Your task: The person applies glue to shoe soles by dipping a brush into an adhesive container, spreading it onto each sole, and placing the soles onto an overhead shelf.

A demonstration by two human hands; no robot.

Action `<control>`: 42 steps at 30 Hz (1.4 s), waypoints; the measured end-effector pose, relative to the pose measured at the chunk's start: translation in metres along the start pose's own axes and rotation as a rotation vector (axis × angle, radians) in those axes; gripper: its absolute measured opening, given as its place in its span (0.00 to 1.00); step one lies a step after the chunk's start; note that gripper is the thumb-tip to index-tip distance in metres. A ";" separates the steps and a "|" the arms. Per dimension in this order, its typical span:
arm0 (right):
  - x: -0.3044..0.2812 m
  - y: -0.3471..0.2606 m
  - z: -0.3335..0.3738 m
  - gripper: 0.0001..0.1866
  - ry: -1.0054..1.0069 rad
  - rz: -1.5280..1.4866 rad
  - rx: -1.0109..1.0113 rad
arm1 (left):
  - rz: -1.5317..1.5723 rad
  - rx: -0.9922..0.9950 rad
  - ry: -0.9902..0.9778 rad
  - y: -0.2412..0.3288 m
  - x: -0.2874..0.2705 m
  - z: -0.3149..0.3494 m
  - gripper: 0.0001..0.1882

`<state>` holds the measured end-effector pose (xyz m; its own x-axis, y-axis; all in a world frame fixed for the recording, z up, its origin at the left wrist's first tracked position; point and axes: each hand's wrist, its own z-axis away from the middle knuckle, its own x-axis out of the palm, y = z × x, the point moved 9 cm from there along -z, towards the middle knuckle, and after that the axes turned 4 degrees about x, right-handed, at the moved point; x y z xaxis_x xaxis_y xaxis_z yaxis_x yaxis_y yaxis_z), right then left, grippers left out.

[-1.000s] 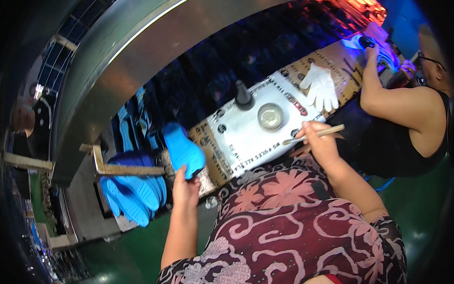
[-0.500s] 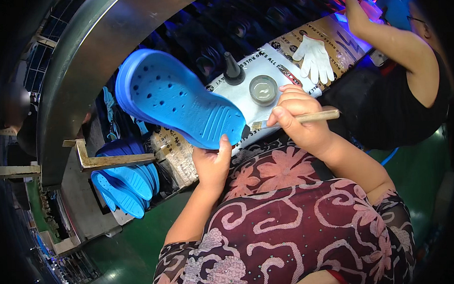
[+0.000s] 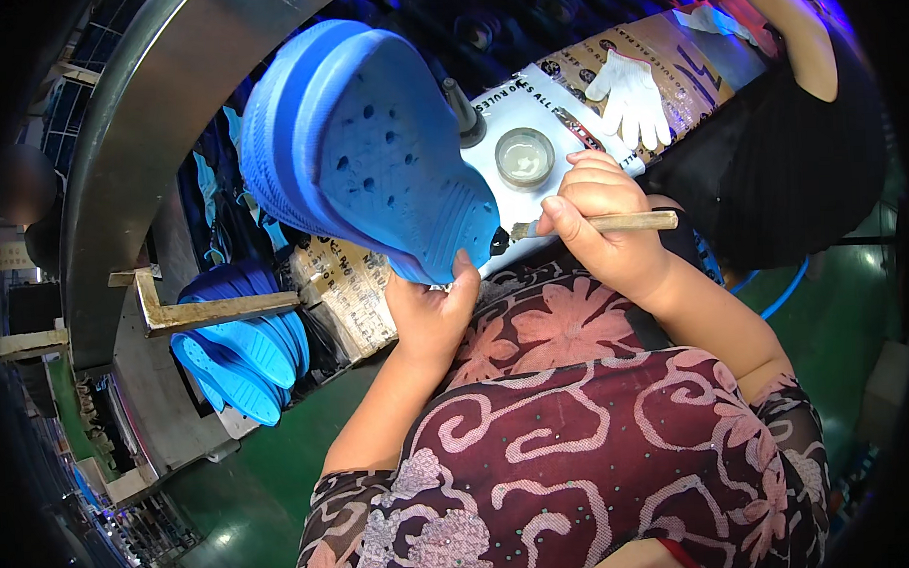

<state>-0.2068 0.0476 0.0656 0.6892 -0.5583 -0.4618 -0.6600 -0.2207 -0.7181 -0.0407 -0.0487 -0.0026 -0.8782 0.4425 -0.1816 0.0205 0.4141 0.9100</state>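
Observation:
A blue foam clog (image 3: 371,177) with holes in its toe is raised over the bench, gripped at its lower end by my left hand (image 3: 432,310). Its ridged top faces toward me, and a small black piece (image 3: 499,241) shows at its lower right edge. Between the thumb and fingers of my right hand (image 3: 605,224) is a brush with a wooden handle (image 3: 638,221). The bristle tip points left, close beside the black piece; whether they touch I cannot tell. Just beyond the brush stands a small round jar (image 3: 525,158) of cloudy liquid.
Behind the clog is a dark cone-topped bottle (image 3: 462,111). A white glove (image 3: 630,103) lies on a taped cardboard surface (image 3: 683,76). Blue footwear pieces (image 3: 242,362) are stacked at left, by a metal bracket (image 3: 215,312) and a curved metal frame (image 3: 129,145). Another person (image 3: 811,171) is at right.
The clog has tilted up, showing more of its layered side. The brush tip has shifted slightly up and right with my right hand. The other person's arm has moved.

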 end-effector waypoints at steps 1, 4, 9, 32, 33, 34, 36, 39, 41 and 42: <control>0.003 -0.001 0.000 0.13 -0.034 0.011 -0.023 | -0.029 0.034 -0.004 0.002 0.000 0.001 0.08; 0.010 -0.005 0.000 0.12 -0.028 0.011 -0.090 | 0.040 0.007 -0.012 0.006 0.007 -0.001 0.07; 0.006 -0.001 -0.001 0.12 -0.027 0.106 -0.087 | -0.017 0.087 0.002 0.011 0.003 -0.002 0.07; 0.014 -0.008 0.004 0.12 -0.120 0.048 -0.122 | -0.038 0.233 -0.017 0.012 0.008 -0.004 0.16; 0.012 -0.006 0.004 0.12 -0.121 0.022 -0.093 | -0.062 0.239 -0.014 0.014 0.008 -0.004 0.16; 0.013 -0.006 0.005 0.12 -0.122 0.021 -0.091 | -0.086 0.245 -0.011 0.015 0.007 -0.003 0.16; 0.008 -0.001 0.004 0.13 -0.074 -0.035 -0.052 | -0.115 0.299 -0.040 0.017 0.008 -0.002 0.14; 0.011 -0.004 0.001 0.12 -0.075 -0.028 -0.064 | -0.245 0.359 -0.045 0.018 0.009 0.003 0.12; 0.014 -0.001 0.005 0.10 -0.031 -0.039 -0.106 | -0.176 0.348 -0.004 0.015 0.005 0.003 0.13; 0.016 0.006 0.009 0.10 -0.016 -0.046 -0.063 | -0.231 0.378 -0.049 0.019 0.008 0.001 0.14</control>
<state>-0.1977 0.0447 0.0490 0.7239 -0.5335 -0.4375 -0.6444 -0.2961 -0.7050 -0.0468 -0.0365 0.0125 -0.8566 0.3378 -0.3899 0.0076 0.7640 0.6451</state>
